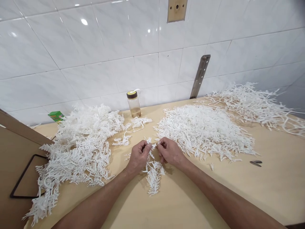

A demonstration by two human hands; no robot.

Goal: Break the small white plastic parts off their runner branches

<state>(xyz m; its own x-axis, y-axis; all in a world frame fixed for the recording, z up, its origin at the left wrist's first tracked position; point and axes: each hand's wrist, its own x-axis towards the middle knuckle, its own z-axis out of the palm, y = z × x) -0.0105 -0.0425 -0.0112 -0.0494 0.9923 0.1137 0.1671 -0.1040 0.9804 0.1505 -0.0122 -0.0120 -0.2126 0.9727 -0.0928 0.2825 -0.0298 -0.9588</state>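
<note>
My left hand (138, 155) is closed in a pinch on a white branching sprig (154, 176), whose thin, many-tipped twigs hang down over the table between my hands. Close beside it, my right hand (171, 152) has its thumb and fingers pressed together at a small white bit by the sprig's upper end. Whether that bit is still joined to the sprig, I cannot tell. To the left lies a large tangled heap of white sprigs (81, 146). A flatter pile of short white pieces (202, 128) spreads to the right of my hands.
Long white branched strands (252, 105) lie at the back right. A clear bottle with a dark lid (134, 105) stands near the tiled wall, a few loose sprigs (138, 123) before it. Small snips (256, 163) rest at right. A green box (56, 116) and a black metal loop (22, 178) are at left.
</note>
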